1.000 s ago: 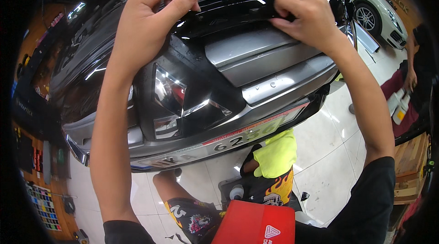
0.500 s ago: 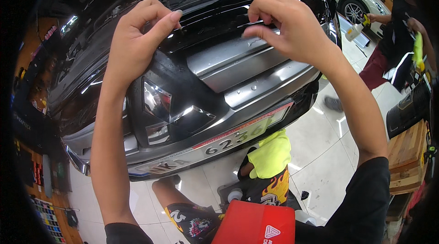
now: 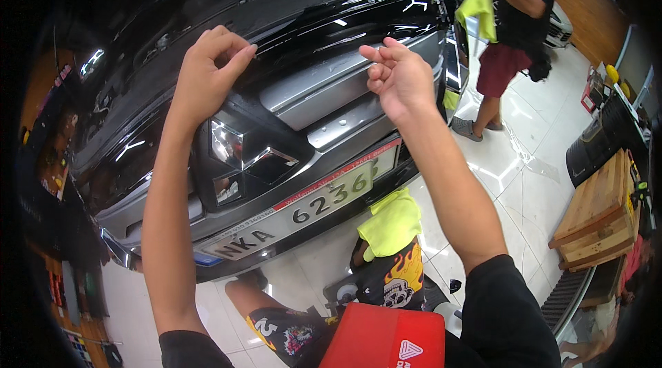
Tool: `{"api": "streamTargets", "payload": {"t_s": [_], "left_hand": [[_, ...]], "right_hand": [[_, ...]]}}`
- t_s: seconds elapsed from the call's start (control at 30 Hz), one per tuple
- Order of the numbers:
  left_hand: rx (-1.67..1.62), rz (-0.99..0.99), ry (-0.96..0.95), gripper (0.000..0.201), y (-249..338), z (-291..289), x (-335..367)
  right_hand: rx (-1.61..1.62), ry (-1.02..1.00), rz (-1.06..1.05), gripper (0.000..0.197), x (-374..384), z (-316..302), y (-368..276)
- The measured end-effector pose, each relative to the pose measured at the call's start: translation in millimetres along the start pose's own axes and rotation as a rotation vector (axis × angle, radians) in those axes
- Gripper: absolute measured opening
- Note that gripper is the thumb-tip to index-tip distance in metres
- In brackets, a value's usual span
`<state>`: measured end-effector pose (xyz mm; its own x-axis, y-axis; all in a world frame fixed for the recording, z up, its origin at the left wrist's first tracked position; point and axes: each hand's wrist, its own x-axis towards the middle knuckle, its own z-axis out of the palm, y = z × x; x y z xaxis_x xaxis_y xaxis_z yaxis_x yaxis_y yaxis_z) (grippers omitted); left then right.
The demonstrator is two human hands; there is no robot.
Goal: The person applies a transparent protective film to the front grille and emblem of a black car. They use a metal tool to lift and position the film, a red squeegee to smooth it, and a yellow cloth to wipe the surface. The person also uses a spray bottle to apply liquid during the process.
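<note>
The front of a black car fills the space ahead, with a silver grille bar (image 3: 314, 94) and a chrome badge (image 3: 238, 151) on its dark mount. My left hand (image 3: 210, 72) is raised before the hood edge, above the badge. Its thumb and forefinger pinch together; whatever may lie between them is too small to make out. In front of the grille's right part is my right hand (image 3: 403, 82), palm showing, fingers loosely bent and apart, nothing visible in them. Below the grille sits the licence plate (image 3: 324, 202) in the dark bumper. Water drops dot the silver trim.
A yellow-green cloth (image 3: 392, 222) drapes over my right knee. Close below me is a red pouch or box (image 3: 383, 337). At right, another person (image 3: 517, 16) in a black shirt stands with a yellow-green cloth (image 3: 479, 11). Wooden boxes (image 3: 596, 213) stand on the right.
My right hand has dropped, turned its palm into view and unbent its fingers somewhat. My left hand stays pinched, slightly lower. The other person has turned; the spray bottle no longer shows.
</note>
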<state>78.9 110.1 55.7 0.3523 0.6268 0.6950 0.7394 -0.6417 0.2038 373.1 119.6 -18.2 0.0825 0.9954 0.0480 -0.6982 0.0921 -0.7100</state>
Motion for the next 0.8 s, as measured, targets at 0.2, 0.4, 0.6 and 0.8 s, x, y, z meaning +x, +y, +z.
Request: {"api": "streamTargets", "payload": {"t_s": [0.2, 0.4, 0.6, 0.8], "left_hand": [[0.004, 0.015, 0.025, 0.020, 1.1, -1.8, 1.6], [0.001, 0.044, 0.036, 0.018, 5.7, 0.0, 0.7], [0.011, 0.042, 0.042, 0.019, 6.7, 0.0, -1.3], [0.041, 0.051, 0.051, 0.022, -1.1, -1.4, -2.7]], "right_hand": [[-0.022, 0.049, -0.073, 0.062, 12.1, -19.7, -10.6], [-1.233, -0.193, -0.875, 0.033, -5.7, -19.4, 17.7], [-1.747, -0.507, -1.054, 0.046, -20.2, 7.8, 13.8], [-1.835, -0.639, -0.914, 0.049, -32.4, 55.1, 30.4]]}}
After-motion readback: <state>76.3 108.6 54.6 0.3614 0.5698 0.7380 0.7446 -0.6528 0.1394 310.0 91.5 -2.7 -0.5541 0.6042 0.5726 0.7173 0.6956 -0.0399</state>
